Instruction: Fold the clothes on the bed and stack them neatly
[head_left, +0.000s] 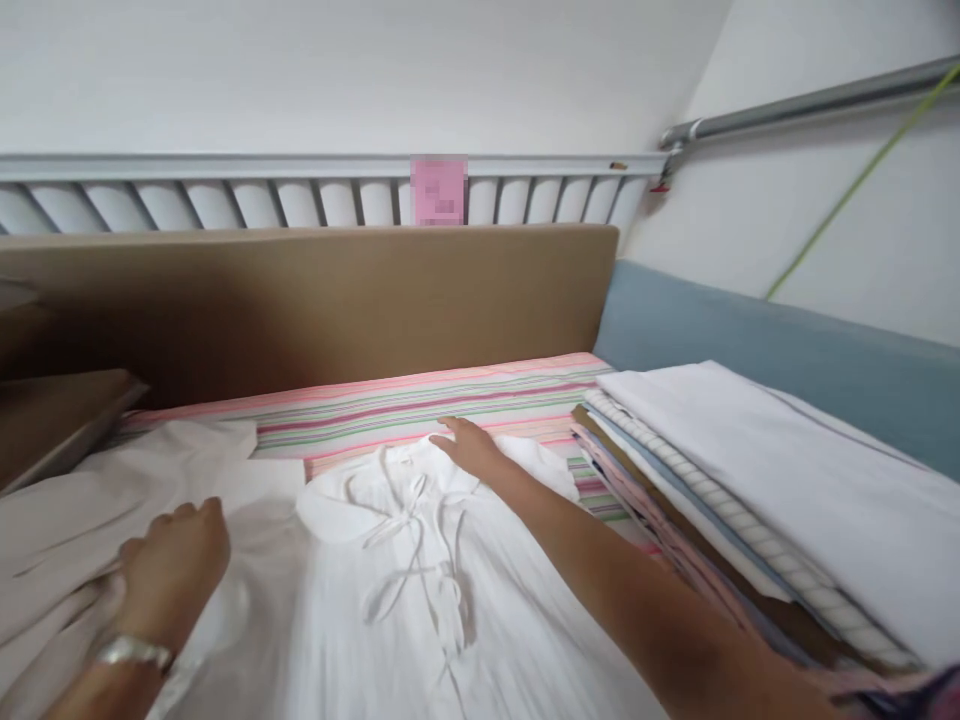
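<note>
A white blouse (480, 570) with a round collar and tie strings lies front up before me, its collar pointing away. My right hand (471, 450) reaches to the collar's far right edge, fingers stretched out and apart, resting on or just over the cloth. My left hand (176, 560), with a bracelet at its wrist, is closed over the left side. Its fingertips are hidden, so what they hold, if anything, cannot be told. Beneath and around that hand spreads an off-white garment (67, 510), reaching the blouse's left side.
Striped fabric (405, 400) covers the surface. A stack of folded cloths (795, 500) lies to the right. Behind stands a brown panel (337, 300) before a white radiator (262, 200) bearing a pink paper (439, 190). A brown box-like object (60, 415) is at left.
</note>
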